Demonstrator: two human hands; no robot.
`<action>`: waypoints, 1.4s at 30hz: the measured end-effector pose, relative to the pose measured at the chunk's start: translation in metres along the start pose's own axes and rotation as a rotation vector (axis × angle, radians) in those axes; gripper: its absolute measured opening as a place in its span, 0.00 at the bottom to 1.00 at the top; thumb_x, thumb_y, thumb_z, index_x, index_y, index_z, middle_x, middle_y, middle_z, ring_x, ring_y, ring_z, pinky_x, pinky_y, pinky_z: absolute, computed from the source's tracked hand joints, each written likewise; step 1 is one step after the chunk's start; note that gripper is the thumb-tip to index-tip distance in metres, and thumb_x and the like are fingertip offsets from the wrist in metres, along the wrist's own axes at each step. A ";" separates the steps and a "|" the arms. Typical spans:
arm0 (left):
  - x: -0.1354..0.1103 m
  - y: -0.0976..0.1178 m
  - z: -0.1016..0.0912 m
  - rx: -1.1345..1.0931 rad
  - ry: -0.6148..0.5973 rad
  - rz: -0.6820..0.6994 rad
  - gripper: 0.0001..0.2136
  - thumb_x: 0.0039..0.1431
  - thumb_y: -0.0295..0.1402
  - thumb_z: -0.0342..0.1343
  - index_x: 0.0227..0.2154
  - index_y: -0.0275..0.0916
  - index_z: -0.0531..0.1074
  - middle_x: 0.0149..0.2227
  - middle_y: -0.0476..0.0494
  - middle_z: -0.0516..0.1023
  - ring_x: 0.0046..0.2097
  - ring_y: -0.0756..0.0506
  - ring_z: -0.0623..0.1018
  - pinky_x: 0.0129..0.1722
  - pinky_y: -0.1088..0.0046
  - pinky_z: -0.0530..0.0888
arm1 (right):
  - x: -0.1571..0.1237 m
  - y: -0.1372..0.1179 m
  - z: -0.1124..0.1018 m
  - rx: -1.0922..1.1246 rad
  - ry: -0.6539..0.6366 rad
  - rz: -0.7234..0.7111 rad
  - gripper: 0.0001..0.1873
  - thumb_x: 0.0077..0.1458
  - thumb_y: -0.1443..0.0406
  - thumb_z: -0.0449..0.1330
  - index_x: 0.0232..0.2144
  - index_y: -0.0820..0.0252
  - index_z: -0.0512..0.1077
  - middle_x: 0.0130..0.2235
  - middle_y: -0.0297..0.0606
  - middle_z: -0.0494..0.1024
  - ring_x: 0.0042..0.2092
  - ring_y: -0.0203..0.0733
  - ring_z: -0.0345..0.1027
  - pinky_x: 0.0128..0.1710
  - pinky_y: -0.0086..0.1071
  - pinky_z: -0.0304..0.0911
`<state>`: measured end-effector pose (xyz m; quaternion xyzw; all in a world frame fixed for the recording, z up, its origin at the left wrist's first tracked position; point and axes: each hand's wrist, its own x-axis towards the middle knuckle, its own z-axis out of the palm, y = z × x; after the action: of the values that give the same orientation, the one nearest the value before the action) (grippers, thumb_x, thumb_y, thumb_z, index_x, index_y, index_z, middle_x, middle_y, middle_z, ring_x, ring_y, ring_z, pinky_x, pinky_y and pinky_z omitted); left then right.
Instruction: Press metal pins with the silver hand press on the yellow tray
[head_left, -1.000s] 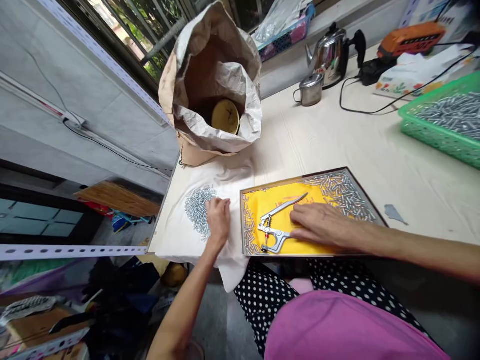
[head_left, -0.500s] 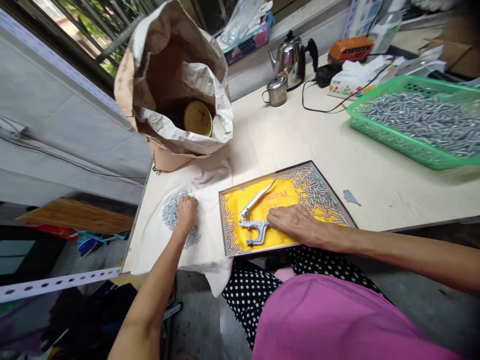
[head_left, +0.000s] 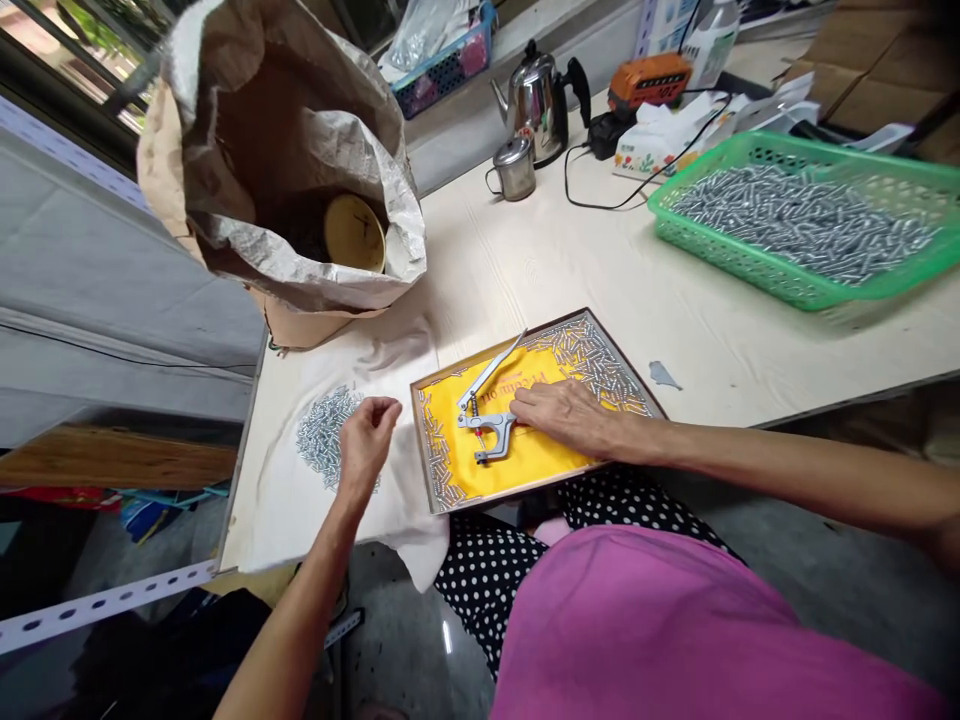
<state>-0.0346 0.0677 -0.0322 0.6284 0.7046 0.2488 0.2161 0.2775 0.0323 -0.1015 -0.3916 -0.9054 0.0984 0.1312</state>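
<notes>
My left hand [head_left: 364, 446] is raised over the right side of a pile of small silvery metal pins [head_left: 322, 432] on a white cloth [head_left: 274, 515]. Its thumb and fingertips are pinched together; whatever is between them is too small to make out. My right hand [head_left: 570, 412] wraps round one handle of silvery hand pliers [head_left: 491, 425] with a spring and a C-shaped jaw. Their other handle stands raised and apart. The pliers are over a shallow tray [head_left: 512, 487] lined with yellow, which has more metal pins [head_left: 600, 362] along its right and left sides.
A green basket [head_left: 727, 265] of metal pins stands on the right of the table [head_left: 525, 260]. At the back left is a large open paper sack [head_left: 300, 300] with a round yellowish container inside. A kettle [head_left: 538, 105] and metal cup [head_left: 514, 172] stand behind.
My left hand has lifted off the pile and moved right, towards the tray, fingertips pinched. The right hand stays on the pliers. The whole view has shifted, moving the scene leftwards.
</notes>
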 end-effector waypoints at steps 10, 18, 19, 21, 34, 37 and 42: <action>-0.050 0.058 0.024 -0.483 -0.219 -0.036 0.13 0.54 0.43 0.63 0.33 0.37 0.74 0.32 0.46 0.79 0.30 0.50 0.76 0.34 0.72 0.75 | 0.009 -0.004 -0.002 0.001 -0.080 -0.065 0.09 0.67 0.71 0.47 0.41 0.58 0.66 0.42 0.41 0.75 0.40 0.43 0.63 0.33 0.36 0.49; -0.056 0.051 0.019 -0.530 -0.179 -0.241 0.22 0.44 0.43 0.69 0.41 0.34 0.78 0.38 0.42 0.82 0.30 0.50 0.78 0.37 0.69 0.77 | 0.008 -0.008 -0.002 0.026 -0.079 -0.033 0.12 0.68 0.71 0.44 0.44 0.59 0.66 0.48 0.43 0.74 0.44 0.44 0.64 0.37 0.37 0.50; -0.057 0.050 0.020 -0.519 -0.179 -0.251 0.22 0.44 0.43 0.69 0.40 0.33 0.79 0.38 0.42 0.82 0.30 0.50 0.78 0.37 0.70 0.77 | 0.009 -0.008 -0.005 0.034 -0.102 -0.030 0.12 0.68 0.72 0.44 0.43 0.59 0.66 0.48 0.44 0.74 0.44 0.44 0.65 0.36 0.37 0.50; -0.060 0.049 0.023 -0.518 -0.187 -0.262 0.20 0.45 0.43 0.69 0.38 0.34 0.79 0.36 0.44 0.82 0.30 0.51 0.77 0.37 0.70 0.77 | 0.009 -0.009 -0.012 0.039 -0.144 -0.019 0.12 0.68 0.72 0.44 0.41 0.59 0.66 0.46 0.43 0.75 0.42 0.44 0.65 0.34 0.37 0.49; -0.068 0.042 0.066 -0.402 -0.356 -0.397 0.20 0.32 0.47 0.72 0.19 0.36 0.76 0.18 0.50 0.73 0.21 0.54 0.66 0.21 0.78 0.61 | -0.012 0.003 0.007 0.113 -0.061 -0.060 0.06 0.63 0.70 0.51 0.41 0.57 0.66 0.44 0.40 0.74 0.41 0.42 0.63 0.36 0.36 0.50; -0.067 0.042 0.067 -0.381 -0.404 -0.414 0.21 0.31 0.50 0.71 0.17 0.36 0.74 0.14 0.52 0.68 0.18 0.55 0.62 0.19 0.78 0.56 | -0.014 0.002 0.012 0.112 -0.053 -0.061 0.07 0.63 0.70 0.50 0.42 0.57 0.65 0.45 0.41 0.74 0.42 0.43 0.63 0.38 0.36 0.51; -0.067 0.043 0.066 -0.295 -0.456 -0.423 0.19 0.34 0.49 0.68 0.18 0.36 0.74 0.12 0.53 0.65 0.16 0.56 0.58 0.17 0.78 0.52 | -0.017 -0.001 0.014 0.118 -0.035 -0.068 0.08 0.64 0.71 0.48 0.43 0.57 0.65 0.45 0.40 0.73 0.42 0.44 0.62 0.38 0.37 0.50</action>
<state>0.0477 0.0097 -0.0574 0.4698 0.7094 0.1505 0.5034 0.2835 0.0183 -0.1175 -0.3503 -0.9130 0.1539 0.1417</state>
